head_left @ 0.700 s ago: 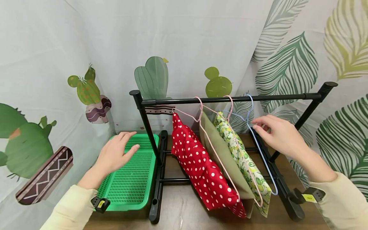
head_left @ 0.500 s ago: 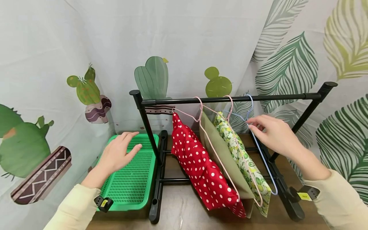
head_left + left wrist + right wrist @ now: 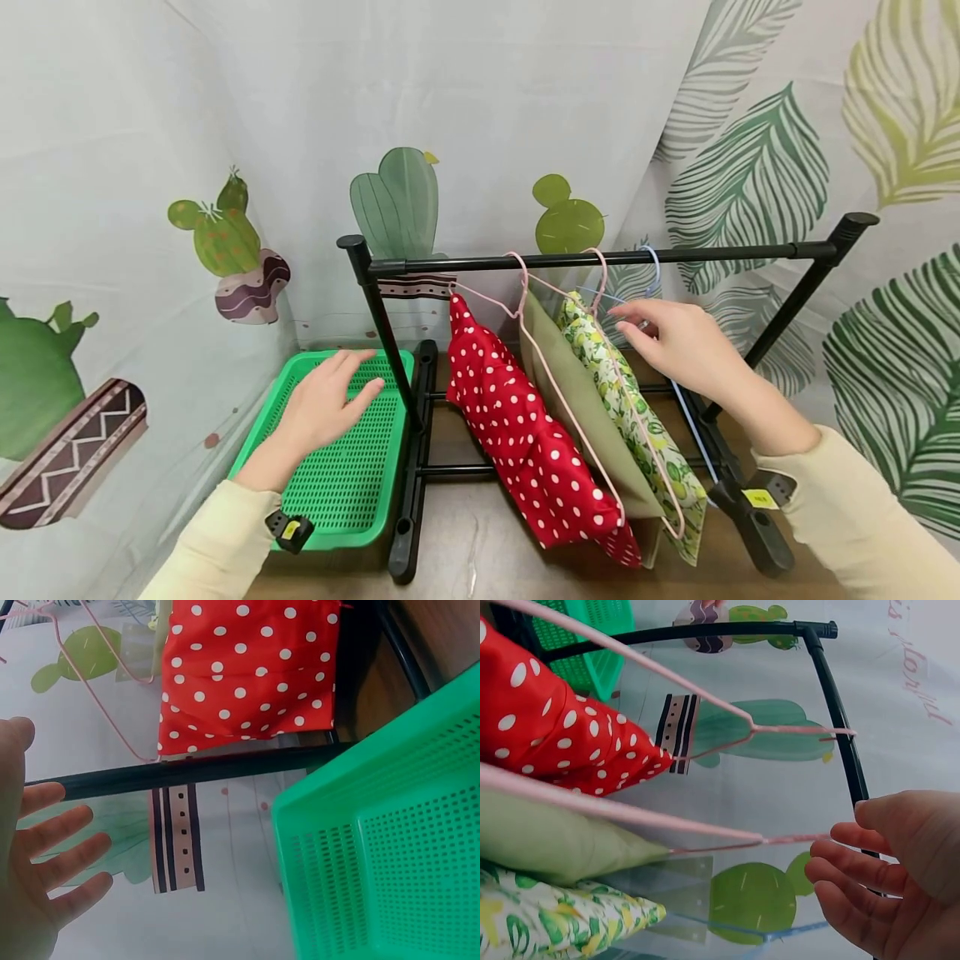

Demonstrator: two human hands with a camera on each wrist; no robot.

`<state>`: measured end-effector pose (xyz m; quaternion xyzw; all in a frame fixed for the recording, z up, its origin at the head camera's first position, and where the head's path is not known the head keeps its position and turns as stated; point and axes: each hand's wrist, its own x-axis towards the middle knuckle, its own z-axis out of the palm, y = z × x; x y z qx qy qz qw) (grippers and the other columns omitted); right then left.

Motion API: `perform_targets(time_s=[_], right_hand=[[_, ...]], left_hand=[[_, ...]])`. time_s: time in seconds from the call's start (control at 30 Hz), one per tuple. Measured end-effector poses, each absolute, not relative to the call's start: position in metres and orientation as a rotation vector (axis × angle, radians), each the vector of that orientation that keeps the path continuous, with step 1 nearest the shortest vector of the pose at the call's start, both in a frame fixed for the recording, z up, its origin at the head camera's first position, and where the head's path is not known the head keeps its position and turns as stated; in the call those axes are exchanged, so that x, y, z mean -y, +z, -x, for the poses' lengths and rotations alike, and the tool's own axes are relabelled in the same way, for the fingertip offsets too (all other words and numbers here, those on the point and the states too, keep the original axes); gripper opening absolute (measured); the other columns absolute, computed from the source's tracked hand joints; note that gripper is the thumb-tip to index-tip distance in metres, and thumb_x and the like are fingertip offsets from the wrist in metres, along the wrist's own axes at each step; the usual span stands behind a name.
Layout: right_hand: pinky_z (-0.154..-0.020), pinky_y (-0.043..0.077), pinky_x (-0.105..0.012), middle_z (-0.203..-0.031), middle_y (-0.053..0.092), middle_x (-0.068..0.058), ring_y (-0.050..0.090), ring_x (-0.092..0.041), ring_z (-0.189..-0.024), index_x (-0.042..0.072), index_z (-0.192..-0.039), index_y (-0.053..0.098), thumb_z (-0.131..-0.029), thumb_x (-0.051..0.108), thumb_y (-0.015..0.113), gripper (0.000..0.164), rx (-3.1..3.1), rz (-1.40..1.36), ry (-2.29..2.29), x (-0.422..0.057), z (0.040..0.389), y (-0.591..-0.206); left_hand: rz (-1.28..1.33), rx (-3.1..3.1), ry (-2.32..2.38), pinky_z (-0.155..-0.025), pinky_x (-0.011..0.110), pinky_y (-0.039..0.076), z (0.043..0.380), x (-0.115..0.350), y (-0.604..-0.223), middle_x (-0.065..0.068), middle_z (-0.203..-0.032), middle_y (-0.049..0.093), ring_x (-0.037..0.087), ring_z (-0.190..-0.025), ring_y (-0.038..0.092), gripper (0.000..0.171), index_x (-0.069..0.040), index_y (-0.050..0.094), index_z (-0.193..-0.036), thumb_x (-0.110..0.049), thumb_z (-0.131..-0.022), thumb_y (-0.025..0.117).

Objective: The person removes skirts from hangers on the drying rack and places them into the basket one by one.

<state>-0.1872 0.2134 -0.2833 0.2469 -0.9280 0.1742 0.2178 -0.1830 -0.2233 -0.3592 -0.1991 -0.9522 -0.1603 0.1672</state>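
Observation:
My right hand (image 3: 678, 342) is in front of the blue hanger (image 3: 658, 275), fingers loosely bent, thumb and forefinger apart. In the right wrist view that hand (image 3: 889, 877) overlaps the rack's bar, fingertips close to a pink hanger's hook (image 3: 799, 838). It holds nothing visible. Several hangers carry cloths from the black rack (image 3: 720, 255): a red polka-dot cloth (image 3: 525, 433), an olive cloth (image 3: 577, 392) and a lemon-print cloth (image 3: 637, 408). My left hand (image 3: 326, 404) hovers over the green basket (image 3: 397, 483), fingers spread and relaxed.
The rack's black feet (image 3: 405, 542) stand on a brown table (image 3: 480, 558), the basket just left of them. Behind hangs a white curtain (image 3: 480, 108) printed with cacti and leaves. Black straps with small devices (image 3: 291, 531) sit on both wrists.
My right hand has moved left, from the right of the blue hanger to in front of it, nearer the lemon-print cloth. The left hand has drifted slightly right. The hanging cloths stay put.

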Motion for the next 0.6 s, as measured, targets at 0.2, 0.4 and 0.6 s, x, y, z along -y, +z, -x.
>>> perform_targets(time_s=[0.2, 0.4, 0.6], right_hand=[[-0.055, 0.046, -0.031, -0.085, 0.070, -0.003, 0.061, -0.012, -0.064, 0.013, -0.105, 0.068, -0.090, 0.016, 0.059, 0.019, 2.580, -0.698, 0.524, -0.202, 0.192, -0.283], [-0.058, 0.048, -0.035, -0.091, 0.070, -0.005, 0.065, -0.014, -0.069, 0.013, -0.110, 0.067, -0.091, 0.020, 0.057, 0.022, 2.644, -0.688, 0.567, -0.191, 0.196, -0.283], [-0.053, 0.043, -0.029, -0.088, 0.069, -0.003, 0.058, -0.010, -0.062, 0.011, -0.113, 0.065, -0.091, 0.021, 0.056, 0.025, 2.689, -0.687, 0.581, -0.178, 0.200, -0.284]], left_hand=[[0.572, 2.721, -0.476, -0.081, 0.047, 0.047, 0.185, 0.218, -0.366, 0.009, -0.121, 0.056, 0.028, -0.104, 0.056, 0.049, -0.010, 0.051, -0.129, -0.043, -0.093, 0.048], [0.561, 2.743, -0.497, -0.080, 0.047, 0.048, 0.186, 0.214, -0.373, 0.008, -0.124, 0.055, 0.028, -0.106, 0.056, 0.050, -0.012, 0.050, -0.130, -0.045, -0.093, 0.047], [0.528, 2.771, -0.548, -0.080, 0.048, 0.048, 0.185, 0.209, -0.381, 0.007, -0.128, 0.054, 0.028, -0.111, 0.054, 0.050, -0.016, 0.049, -0.132, -0.046, -0.093, 0.046]])
